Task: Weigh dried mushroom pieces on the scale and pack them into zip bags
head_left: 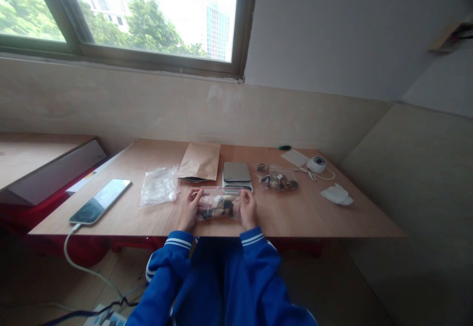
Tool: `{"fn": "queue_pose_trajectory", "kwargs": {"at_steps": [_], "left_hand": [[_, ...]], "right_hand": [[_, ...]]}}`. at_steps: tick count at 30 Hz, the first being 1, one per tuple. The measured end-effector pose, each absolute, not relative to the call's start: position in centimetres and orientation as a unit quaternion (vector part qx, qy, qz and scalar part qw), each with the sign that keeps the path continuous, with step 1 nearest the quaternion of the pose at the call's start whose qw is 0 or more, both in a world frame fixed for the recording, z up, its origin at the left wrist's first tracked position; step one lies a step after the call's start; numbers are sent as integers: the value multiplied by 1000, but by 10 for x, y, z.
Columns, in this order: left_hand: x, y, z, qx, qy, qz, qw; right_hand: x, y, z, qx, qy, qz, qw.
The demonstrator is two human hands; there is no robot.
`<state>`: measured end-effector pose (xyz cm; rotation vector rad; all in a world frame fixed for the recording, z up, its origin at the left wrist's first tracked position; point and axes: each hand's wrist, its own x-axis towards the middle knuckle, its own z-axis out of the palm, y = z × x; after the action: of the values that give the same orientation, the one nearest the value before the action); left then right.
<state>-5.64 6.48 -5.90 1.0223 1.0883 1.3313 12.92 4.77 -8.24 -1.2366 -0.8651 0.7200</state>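
Note:
A clear zip bag (220, 207) with dark and pale pieces inside, perhaps stones, is at the table's front edge. My left hand (190, 208) pinches its upper left corner, and my right hand (247, 208) grips the upper right corner. The bag's red zip line runs between them. Just behind stands a small kitchen scale (237, 172), its front partly hidden by the bag. To the right of the scale lie filled zip bags (279, 180) with similar pieces. A brown paper pouch (201, 161) and a stack of clear empty bags (159, 186) lie to the left.
A phone (100, 201) with a charging cable lies on the table's left side. Toward the right are a white dome camera (317, 164) with its cord, a crumpled tissue (337, 194), a white paper (294, 158) and a green-handled tool (285, 147). A wall (288, 119) stands behind the table.

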Motion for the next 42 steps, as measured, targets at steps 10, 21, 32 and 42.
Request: {"fn": "queue_pose_trajectory", "kwargs": {"at_steps": [10,21,32,42], "left_hand": [[-55,60,-58,425,427,559,569],[-55,64,-61,419,427,560,573],[-57,63,-65,406,420,556,592],[-57,63,-66,419,453,547,565]], "right_hand": [[130,49,-84,-541,-381,325,676],[126,44,-77,-507,-381,382,672],[124,40,-71,-513,-376,409,655],[125,43,-80,-525,-386,381,656]]}}
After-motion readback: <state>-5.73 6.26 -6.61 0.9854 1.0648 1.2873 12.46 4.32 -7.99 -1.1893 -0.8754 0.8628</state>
